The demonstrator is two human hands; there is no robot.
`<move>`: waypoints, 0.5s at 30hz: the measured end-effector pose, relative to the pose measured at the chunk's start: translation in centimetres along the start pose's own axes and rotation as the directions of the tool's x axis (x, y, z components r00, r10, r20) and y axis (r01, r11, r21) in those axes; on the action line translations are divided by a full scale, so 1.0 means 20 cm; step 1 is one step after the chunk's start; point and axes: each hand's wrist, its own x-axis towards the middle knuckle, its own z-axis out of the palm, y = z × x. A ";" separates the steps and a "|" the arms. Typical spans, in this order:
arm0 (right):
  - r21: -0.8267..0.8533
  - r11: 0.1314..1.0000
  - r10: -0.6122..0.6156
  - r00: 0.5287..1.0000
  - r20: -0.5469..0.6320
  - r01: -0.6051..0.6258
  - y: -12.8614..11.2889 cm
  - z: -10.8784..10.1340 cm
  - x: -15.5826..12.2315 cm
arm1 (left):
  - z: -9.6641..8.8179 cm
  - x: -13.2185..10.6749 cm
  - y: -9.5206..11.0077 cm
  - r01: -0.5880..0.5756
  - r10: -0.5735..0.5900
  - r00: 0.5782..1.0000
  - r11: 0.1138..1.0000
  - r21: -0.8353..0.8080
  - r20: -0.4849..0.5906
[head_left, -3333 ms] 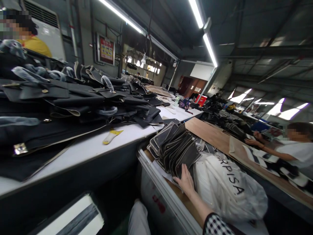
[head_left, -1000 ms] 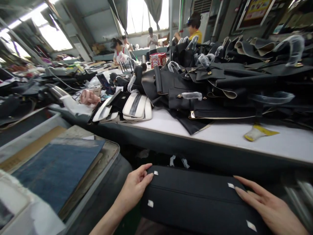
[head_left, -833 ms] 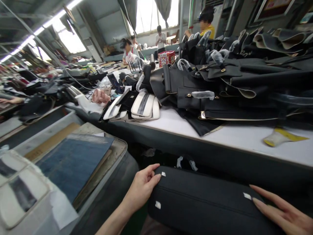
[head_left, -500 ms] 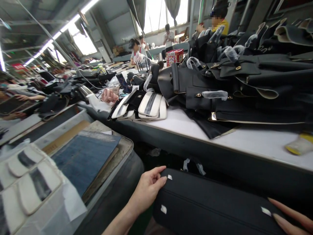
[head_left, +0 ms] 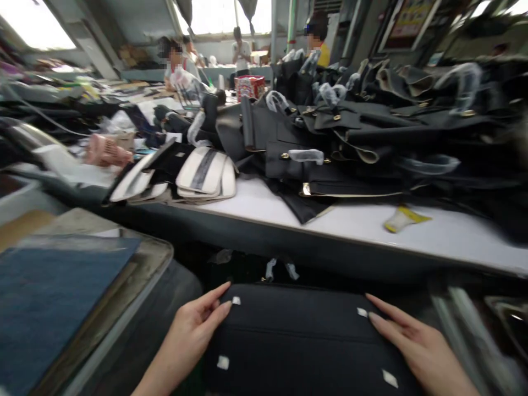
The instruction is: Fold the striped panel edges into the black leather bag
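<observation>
Between my hands is a black padded bag panel [head_left: 305, 341] with rounded corners, a seam across it and small white patches near its corners. My left hand [head_left: 192, 327] pinches its upper left corner between thumb and fingers. At the upper right corner, my right hand [head_left: 416, 341] grips the edge in the same way, thumb on the near face. The panel's lower edge runs out of view. Just beyond it, in the dark gap under the bench, two plastic-wrapped handle ends [head_left: 270, 269] show.
A white-topped bench [head_left: 256, 206] crosses ahead, bearing piled black bag pieces [head_left: 371, 137], cream flaps with a dark stripe [head_left: 202, 173], a pink fan [head_left: 108, 151] and a yellow-edged roll [head_left: 402, 219]. At left lies a blue board [head_left: 61, 297]. Several people work farther back.
The view has swung to the right, so the bench things sit farther left. My right hand has come fully into view. Both hands still hold the black panel.
</observation>
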 end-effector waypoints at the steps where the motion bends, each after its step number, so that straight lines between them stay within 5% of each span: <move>1: 0.043 0.998 0.036 0.999 0.028 -0.037 -0.03 0.01 -0.02 | 0.00 0.01 0.00 0.019 -0.019 1.000 1.000 -0.004 -0.003; 8: 0.119 0.993 0.011 1.000 0.012 -0.012 -0.02 0.05 -0.03 | -0.02 0.08 -0.04 0.183 -0.181 0.982 0.983 -0.034 0.049; 15: 0.128 0.992 0.013 0.999 0.030 -0.016 -0.05 0.05 -0.03 | -0.03 0.09 -0.08 0.184 -0.184 0.983 0.983 -0.009 0.011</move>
